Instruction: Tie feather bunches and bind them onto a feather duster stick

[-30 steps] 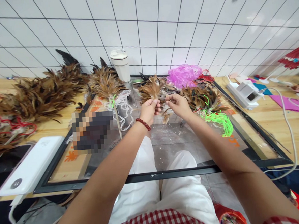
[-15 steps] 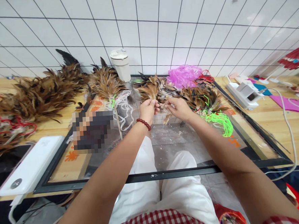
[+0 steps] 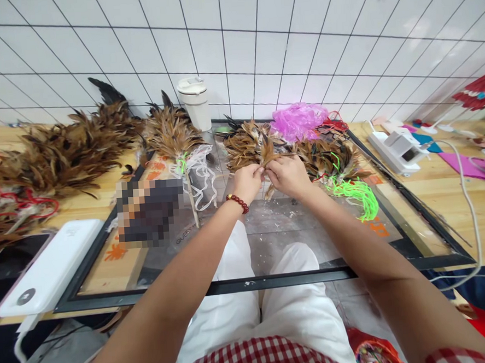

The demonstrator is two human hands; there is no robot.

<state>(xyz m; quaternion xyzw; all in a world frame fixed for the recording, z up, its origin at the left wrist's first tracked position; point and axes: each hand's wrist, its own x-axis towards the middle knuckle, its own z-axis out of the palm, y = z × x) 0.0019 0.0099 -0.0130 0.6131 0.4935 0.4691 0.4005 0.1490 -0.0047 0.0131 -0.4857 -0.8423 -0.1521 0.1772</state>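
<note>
Both my hands meet over the glass panel [image 3: 286, 228], their fingertips pressed together. My left hand [image 3: 248, 182], with a red bead bracelet at the wrist, is closed in a pinch on a small tuft of brown feathers [image 3: 267, 149] that points up and away. Against it, my right hand [image 3: 290, 176] is closed too, pinching the base of the same tuft; the fingers hide its quills. Just behind lies a heap of loose brown feathers [image 3: 242, 143]. A dark feather bundle [image 3: 327, 157] rests beyond my right wrist, near bright green strings [image 3: 361, 199].
At left are a feather duster [image 3: 171, 131] with a stick, white strings [image 3: 201, 176], a long feather pile [image 3: 71, 142] and a white power bank [image 3: 53, 267]. A white cup [image 3: 197, 105] and pink plastic [image 3: 298, 122] stand behind. A charger [image 3: 400, 150] with a cable is at right.
My left hand has moved slightly right, and my right hand has come in to meet it at the feather tuft. The two hands were apart before.
</note>
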